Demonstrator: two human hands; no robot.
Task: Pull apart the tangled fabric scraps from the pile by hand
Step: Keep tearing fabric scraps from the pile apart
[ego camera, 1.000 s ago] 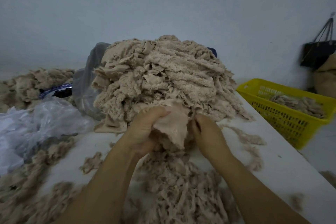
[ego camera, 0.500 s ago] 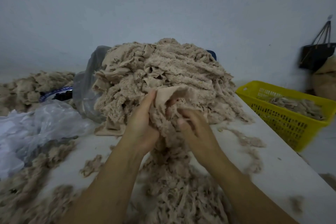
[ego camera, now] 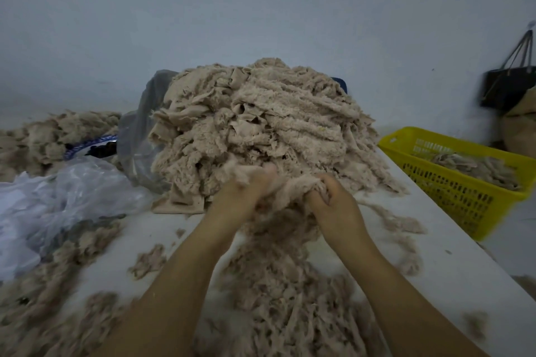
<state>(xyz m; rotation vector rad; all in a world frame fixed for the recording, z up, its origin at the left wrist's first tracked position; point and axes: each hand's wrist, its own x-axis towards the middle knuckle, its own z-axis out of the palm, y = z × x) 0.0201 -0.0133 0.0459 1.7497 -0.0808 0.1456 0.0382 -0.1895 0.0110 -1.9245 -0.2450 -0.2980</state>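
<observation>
The big pile of fabric scraps [ego camera: 261, 124] stands in the centre of the frame on the white counter [ego camera: 435, 269], close enough that both hands reach its near foot. There, just below the centre, the left hand [ego camera: 236, 197] and the right hand [ego camera: 333, 206] hold one tangled clump [ego camera: 290, 187] between them. Each grip is clenched on the cloth with fingers curled in, though the left one is a little blurred. The hands are near each other, side by side, and the forearms come up from the lower edge. I judge this pose suits pulling the clump to two sides. Under the wrists, in the lower centre, lie loose scraps [ego camera: 278, 298].
</observation>
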